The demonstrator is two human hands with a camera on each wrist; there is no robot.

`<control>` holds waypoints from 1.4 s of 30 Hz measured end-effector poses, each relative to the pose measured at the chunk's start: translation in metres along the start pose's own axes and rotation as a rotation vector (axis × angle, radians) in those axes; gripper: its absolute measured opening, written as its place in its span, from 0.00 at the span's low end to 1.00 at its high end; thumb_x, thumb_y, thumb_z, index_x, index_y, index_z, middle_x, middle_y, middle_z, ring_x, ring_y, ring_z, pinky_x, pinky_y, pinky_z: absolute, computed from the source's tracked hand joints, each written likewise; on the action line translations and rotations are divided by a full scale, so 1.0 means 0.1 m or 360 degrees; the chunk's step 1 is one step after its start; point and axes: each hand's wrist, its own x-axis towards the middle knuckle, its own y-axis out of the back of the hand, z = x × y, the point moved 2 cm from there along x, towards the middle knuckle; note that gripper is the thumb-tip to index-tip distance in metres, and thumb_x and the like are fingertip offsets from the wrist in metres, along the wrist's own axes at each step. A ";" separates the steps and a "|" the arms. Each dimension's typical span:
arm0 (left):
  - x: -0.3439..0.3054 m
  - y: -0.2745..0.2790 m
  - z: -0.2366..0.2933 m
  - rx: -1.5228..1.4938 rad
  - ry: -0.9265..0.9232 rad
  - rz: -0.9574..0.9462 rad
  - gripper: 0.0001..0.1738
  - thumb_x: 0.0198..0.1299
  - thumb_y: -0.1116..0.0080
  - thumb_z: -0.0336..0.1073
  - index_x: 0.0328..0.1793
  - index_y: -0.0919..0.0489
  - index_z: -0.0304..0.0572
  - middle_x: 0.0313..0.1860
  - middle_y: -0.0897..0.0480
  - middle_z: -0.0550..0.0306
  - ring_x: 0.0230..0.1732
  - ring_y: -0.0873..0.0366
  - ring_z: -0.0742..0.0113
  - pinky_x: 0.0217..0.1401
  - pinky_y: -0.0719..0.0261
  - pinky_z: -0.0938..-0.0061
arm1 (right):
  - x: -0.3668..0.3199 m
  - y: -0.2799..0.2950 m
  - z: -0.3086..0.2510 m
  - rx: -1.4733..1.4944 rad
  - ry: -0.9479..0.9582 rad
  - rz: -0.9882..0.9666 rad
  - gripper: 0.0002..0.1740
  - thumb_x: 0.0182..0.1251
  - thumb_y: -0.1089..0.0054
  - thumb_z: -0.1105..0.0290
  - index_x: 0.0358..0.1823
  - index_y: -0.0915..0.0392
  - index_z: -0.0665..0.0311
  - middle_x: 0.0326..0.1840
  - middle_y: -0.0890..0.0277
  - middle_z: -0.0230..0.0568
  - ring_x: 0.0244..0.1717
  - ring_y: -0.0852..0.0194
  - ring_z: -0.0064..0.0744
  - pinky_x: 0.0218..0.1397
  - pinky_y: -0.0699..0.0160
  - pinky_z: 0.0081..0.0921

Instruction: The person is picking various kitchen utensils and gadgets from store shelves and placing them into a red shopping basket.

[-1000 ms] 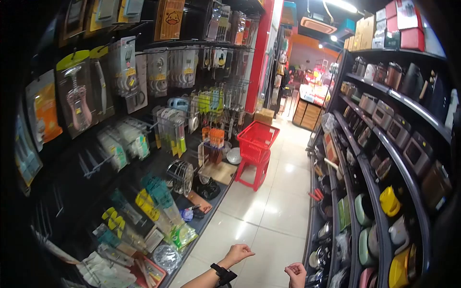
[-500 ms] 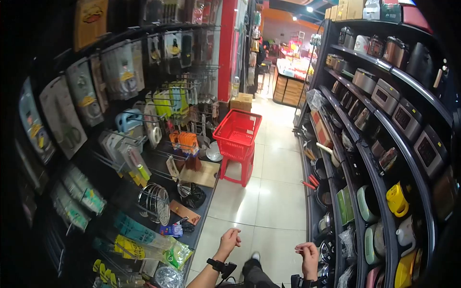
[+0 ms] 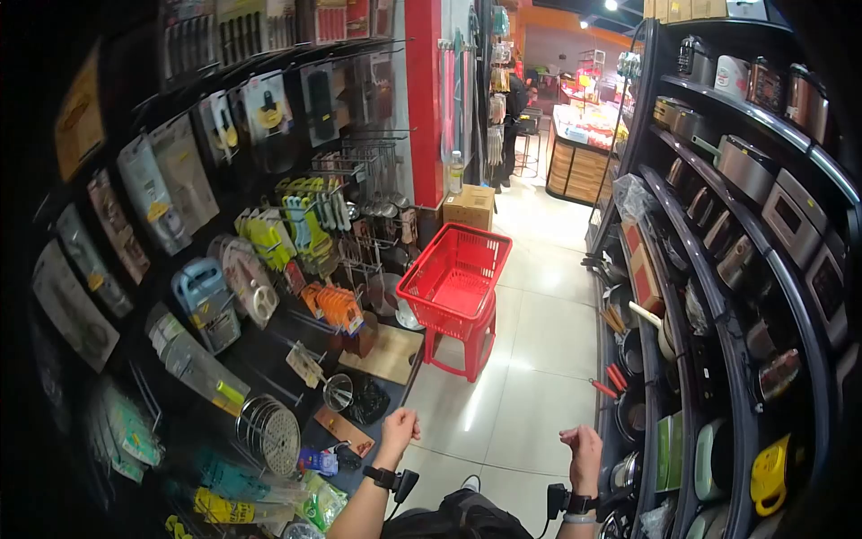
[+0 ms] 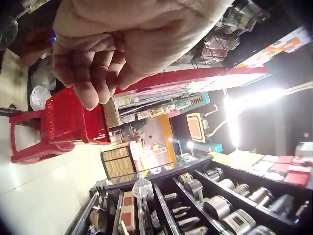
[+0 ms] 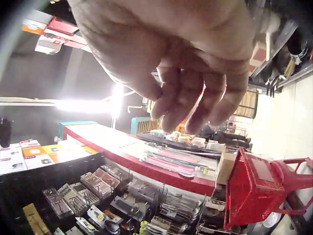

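Note:
My left hand (image 3: pixel 399 435) hangs in the air over the aisle with its fingers loosely curled, and nothing is in it. Level with it on the other side, my right hand (image 3: pixel 584 454) is held up the same way, fingers relaxed and bent, near the right-hand shelves. Both wrists carry a black strap with a small camera. Ahead, a red plastic basket (image 3: pixel 440 311) sits on a red stool (image 3: pixel 469 352), apart from both hands. In the left wrist view the basket (image 4: pixel 73 120) appears beyond the fingertips.
On the left, a wall rack holds packaged kitchen tools (image 3: pixel 269 112), with a wooden board (image 3: pixel 386 352) low down. On the right, shelves (image 3: pixel 781 121) carry pots, kettles and appliances. A cardboard box (image 3: pixel 469 208) stands behind the basket. Pale floor tiles (image 3: pixel 539 341) run between, toward a wooden counter (image 3: pixel 575 166).
The person has moved forward along the aisle, so the basket and stool look nearer. Both hands have come higher in view and farther apart, still holding nothing.

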 end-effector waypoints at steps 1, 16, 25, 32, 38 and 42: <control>0.13 -0.06 0.06 -0.0001 0.0019 0.0005 0.11 0.62 0.49 0.35 0.32 0.25 0.34 0.17 0.24 0.58 0.16 0.27 0.73 0.18 0.30 0.80 | 0.19 -0.09 -0.04 -0.0072 0.0002 -0.0059 0.17 0.71 0.56 0.64 0.29 0.26 0.68 0.28 0.25 0.40 0.35 0.25 0.27 0.41 0.27 0.23; 2.72 -0.87 -0.22 0.0242 0.0365 0.0200 0.22 0.61 0.49 0.49 0.48 0.29 0.35 0.25 0.21 0.54 0.17 0.24 0.68 0.23 0.29 0.76 | 2.37 -0.28 0.13 -0.0233 -0.0265 0.0084 0.16 0.71 0.54 0.60 0.37 0.24 0.66 0.31 0.23 0.35 0.35 0.24 0.23 0.40 0.26 0.19; 4.03 -0.97 -0.31 0.0539 0.0348 0.0652 0.61 0.43 0.32 0.52 0.73 0.59 0.35 0.56 0.29 0.31 0.55 0.29 0.40 0.57 0.31 0.56 | 3.78 -1.06 -0.06 -0.0466 -0.0200 -0.0102 0.14 0.71 0.53 0.64 0.40 0.23 0.67 0.35 0.22 0.35 0.39 0.24 0.23 0.42 0.26 0.20; 3.99 -1.09 -0.29 0.0981 0.0206 0.0955 0.63 0.40 0.30 0.32 0.74 0.65 0.38 0.67 0.45 0.28 0.65 0.40 0.38 0.65 0.38 0.58 | 4.39 -1.42 0.20 -0.0630 -0.0440 -0.0330 0.13 0.70 0.52 0.65 0.42 0.23 0.66 0.36 0.21 0.35 0.41 0.24 0.23 0.43 0.27 0.20; 4.13 -1.04 -0.84 0.0195 0.0388 0.0786 0.60 0.43 0.33 0.26 0.74 0.67 0.47 0.47 0.23 0.43 0.39 0.20 0.56 0.31 0.17 0.69 | 5.08 -1.48 0.69 -0.0682 -0.0623 -0.0613 0.13 0.69 0.50 0.64 0.48 0.26 0.64 0.41 0.23 0.36 0.42 0.24 0.25 0.42 0.26 0.22; 4.22 -0.99 -0.71 0.0072 0.0474 0.0704 0.59 0.42 0.34 0.24 0.73 0.63 0.56 0.45 0.22 0.45 0.32 0.19 0.58 0.22 0.17 0.68 | 5.74 -1.49 1.44 -0.0747 -0.0732 -0.0640 0.21 0.66 0.46 0.62 0.57 0.34 0.62 0.52 0.29 0.42 0.44 0.24 0.29 0.40 0.24 0.25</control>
